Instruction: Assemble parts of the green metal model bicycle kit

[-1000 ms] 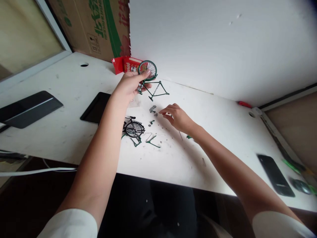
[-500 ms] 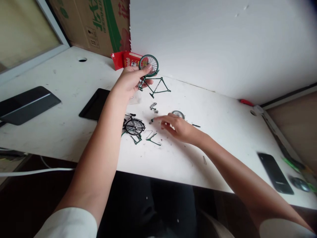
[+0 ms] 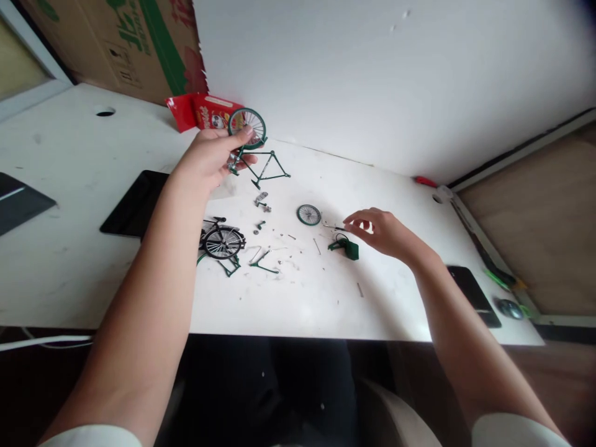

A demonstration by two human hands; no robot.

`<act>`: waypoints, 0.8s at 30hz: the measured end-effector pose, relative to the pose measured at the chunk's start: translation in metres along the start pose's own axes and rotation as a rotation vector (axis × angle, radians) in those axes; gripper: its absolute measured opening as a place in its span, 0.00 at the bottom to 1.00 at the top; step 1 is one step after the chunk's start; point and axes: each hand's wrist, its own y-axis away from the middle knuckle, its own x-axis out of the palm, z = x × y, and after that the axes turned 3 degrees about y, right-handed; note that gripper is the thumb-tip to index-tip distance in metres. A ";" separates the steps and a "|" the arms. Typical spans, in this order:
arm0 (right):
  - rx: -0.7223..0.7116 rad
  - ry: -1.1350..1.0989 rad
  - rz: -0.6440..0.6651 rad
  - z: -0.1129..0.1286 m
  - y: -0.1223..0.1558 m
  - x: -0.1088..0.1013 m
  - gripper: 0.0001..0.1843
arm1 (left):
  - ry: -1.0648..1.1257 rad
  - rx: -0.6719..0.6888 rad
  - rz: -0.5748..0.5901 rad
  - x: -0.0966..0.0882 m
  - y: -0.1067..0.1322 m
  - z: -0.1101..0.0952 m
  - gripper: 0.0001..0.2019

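Observation:
My left hand (image 3: 209, 158) is closed around the front end of a green model bicycle frame (image 3: 265, 166) with one spoked wheel (image 3: 248, 127), holding it above the white table (image 3: 93, 248). My right hand (image 3: 384, 233) hovers with curled, parted fingers over a thin dark rod (image 3: 336, 228), just right of a small green part (image 3: 347, 247). A loose green wheel (image 3: 308, 215) lies to its left. A black model bicycle piece with a wheel (image 3: 221, 241) lies beside my left forearm. Green struts (image 3: 261, 264) and several tiny screws are scattered between the hands.
A dark tablet (image 3: 135, 203) lies flat at left. A red snack bag (image 3: 205, 112) and a cardboard box (image 3: 112, 43) stand at the back left. A black phone (image 3: 472, 295) and a mouse (image 3: 510, 308) lie at the right edge. A white wall (image 3: 395, 81) backs the table.
My right hand moved right, from the small parts near the middle to the rod beside the green part. The camera view swung right. My left hand kept hold of the green frame.

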 end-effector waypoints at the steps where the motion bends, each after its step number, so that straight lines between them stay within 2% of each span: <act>1: 0.034 0.009 0.049 -0.004 0.005 0.001 0.23 | -0.022 -0.001 0.003 0.001 0.002 -0.001 0.16; 3: 0.076 0.007 0.117 -0.009 0.016 0.006 0.30 | -0.050 0.010 0.014 0.001 0.003 0.000 0.20; 5: 0.080 -0.013 0.127 -0.013 0.025 0.011 0.33 | -0.053 0.024 0.018 0.001 0.002 0.003 0.23; 10: 0.023 -0.054 0.050 -0.026 0.039 0.020 0.26 | 0.002 0.027 0.020 -0.001 -0.003 0.009 0.22; 14: -0.006 -0.006 0.010 -0.029 0.042 0.019 0.27 | 0.061 0.034 0.022 0.000 -0.005 0.011 0.17; 16: -0.050 0.018 -0.072 -0.019 0.042 0.018 0.28 | 0.083 0.037 0.013 0.002 -0.005 0.010 0.14; 18: -0.115 0.005 -0.144 0.001 0.040 0.021 0.23 | 0.085 0.026 -0.014 0.003 -0.004 0.009 0.12; 21: -0.260 -0.065 -0.132 0.037 0.035 0.030 0.17 | 0.059 -0.015 -0.057 0.004 -0.003 0.005 0.10; 22: -0.296 -0.085 -0.116 0.048 0.033 0.034 0.19 | 0.056 -0.022 -0.061 0.004 -0.003 0.004 0.10; 24: -0.327 -0.120 -0.115 0.066 0.026 0.042 0.34 | 0.062 -0.014 -0.066 0.002 -0.003 0.003 0.10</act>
